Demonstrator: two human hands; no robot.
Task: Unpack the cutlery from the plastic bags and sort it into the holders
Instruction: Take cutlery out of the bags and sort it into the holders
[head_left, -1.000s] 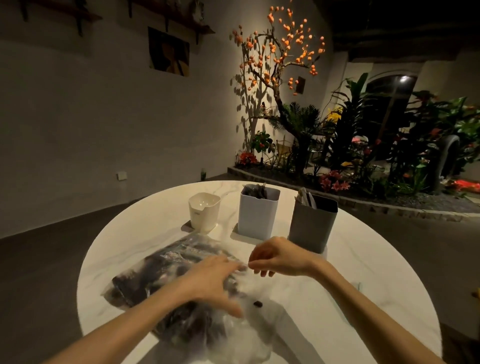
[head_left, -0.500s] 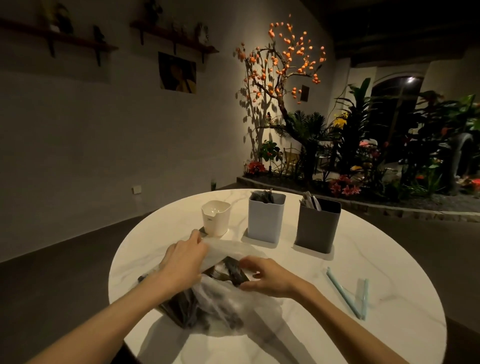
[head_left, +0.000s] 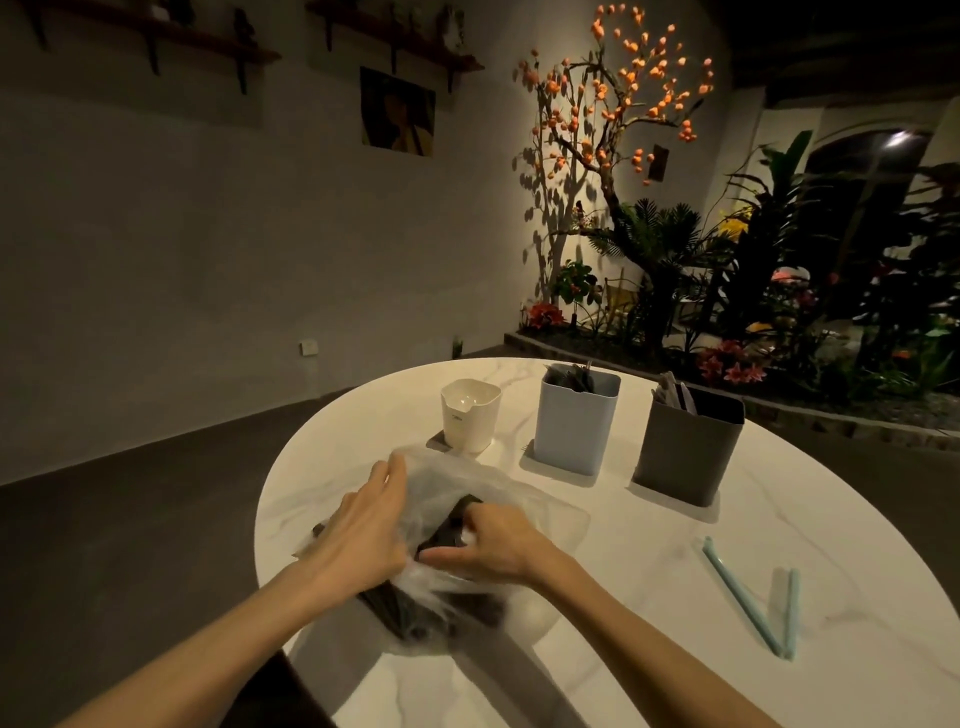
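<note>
Round marble table, dim warm light. Clear plastic bag of dark cutlery lying at near-left of table, mouth toward far side. Left hand laid on left part of bag, fingers fairly straight, pinning film down; whether thumb pinches film, cannot tell. Right hand at bag opening, fingers curled in among dark cutlery, apparently gripping a piece or the film around it; exact hold hidden by film and blur. Three holders in a row at far side: white holder at left, seemingly without contents; pale blue holder in middle with dark pieces inside; grey holder at right with lighter pieces standing up. Two pale blue strips lying in a V at near-right, well apart from bag. Judged step: drawing cutlery out of bag. Risks: loose film snagging on tines or handles and dragging whole bag along if left hand lifts; several pieces coming out together and scattering toward near edge, bag sitting close to it; low light making dark pieces hard to tell apart, so wrong holder possible
</note>
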